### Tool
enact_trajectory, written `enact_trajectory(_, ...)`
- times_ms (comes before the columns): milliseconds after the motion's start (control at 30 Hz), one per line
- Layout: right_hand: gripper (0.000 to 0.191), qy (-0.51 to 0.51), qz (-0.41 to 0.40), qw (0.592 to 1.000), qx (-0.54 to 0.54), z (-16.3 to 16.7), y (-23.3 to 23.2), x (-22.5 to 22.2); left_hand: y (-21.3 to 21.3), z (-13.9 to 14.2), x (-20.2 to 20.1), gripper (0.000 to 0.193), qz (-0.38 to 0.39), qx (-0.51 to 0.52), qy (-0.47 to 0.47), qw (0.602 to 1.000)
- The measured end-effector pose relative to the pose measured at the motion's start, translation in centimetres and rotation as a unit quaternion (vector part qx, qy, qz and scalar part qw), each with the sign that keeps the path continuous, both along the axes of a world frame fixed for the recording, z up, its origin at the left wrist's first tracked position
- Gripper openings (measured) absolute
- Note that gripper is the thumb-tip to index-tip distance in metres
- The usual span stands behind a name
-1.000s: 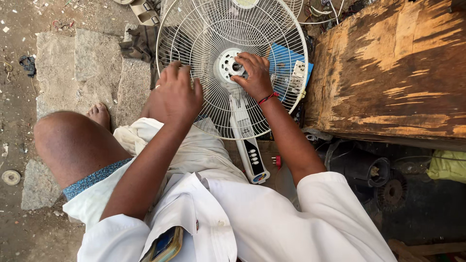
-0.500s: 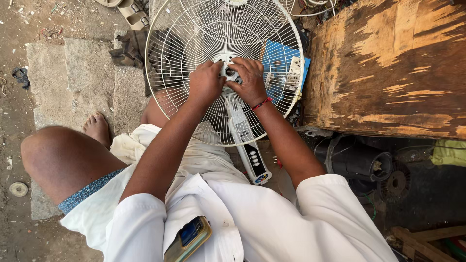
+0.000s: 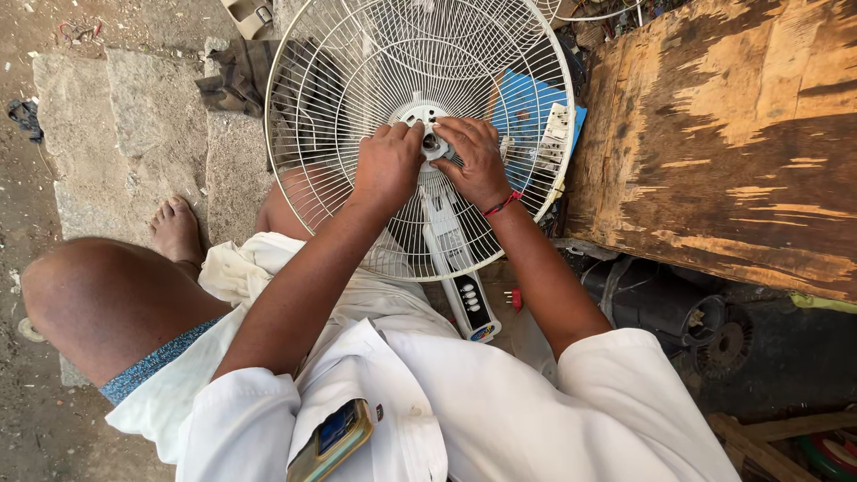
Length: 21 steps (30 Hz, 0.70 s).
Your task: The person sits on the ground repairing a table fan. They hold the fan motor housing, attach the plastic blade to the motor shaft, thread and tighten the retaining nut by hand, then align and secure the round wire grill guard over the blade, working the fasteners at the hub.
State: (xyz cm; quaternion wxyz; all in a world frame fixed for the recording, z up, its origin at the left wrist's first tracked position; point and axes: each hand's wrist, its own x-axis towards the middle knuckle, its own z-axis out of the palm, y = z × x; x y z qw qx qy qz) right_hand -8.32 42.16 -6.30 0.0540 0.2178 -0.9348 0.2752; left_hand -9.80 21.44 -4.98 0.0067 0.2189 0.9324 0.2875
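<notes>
Both hands meet at the round white plastic hub point(image 3: 428, 134) in the middle of a wire fan guard point(image 3: 357, 71), which leans against the person's lap. The left hand point(image 3: 386, 163) and right hand point(image 3: 478, 159) have their fingers pinched narrow around the hub. A rough, weathered wooden desk point(image 3: 732, 143) stands just beside.

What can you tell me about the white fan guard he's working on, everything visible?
The fan guard is a round white wire cage, thin spokes radiating from a white plastic hub with ring wires crossing them. It looks like painted metal, slightly grimy. It leans face up against the person's lap, above the fan's white stem and its button panel. Both hands meet at the hub: the left hand and right hand pinch the dark centre piece. The top edge is cut off.
</notes>
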Motion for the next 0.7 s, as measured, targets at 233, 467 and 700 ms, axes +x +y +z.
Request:
enact_trajectory(233,0.069,0.016,-0.010,1.000,-0.005,-0.3,-0.5,0.1,-0.4,-1.1,-0.1,0.052,0.013,0.037,-0.029,0.999)
enact_trajectory(467,0.068,0.016,-0.005,1.000,0.016,0.0,-0.3,-0.5,-0.5,0.1,-0.5,0.057,0.012,0.037,-0.053,0.998)
enact_trajectory(700,0.064,0.014,-0.010,1.000,0.005,-0.3,-0.3,-0.6,-0.5,0.5,-0.4,0.057,-0.001,0.005,-0.031,1.000)
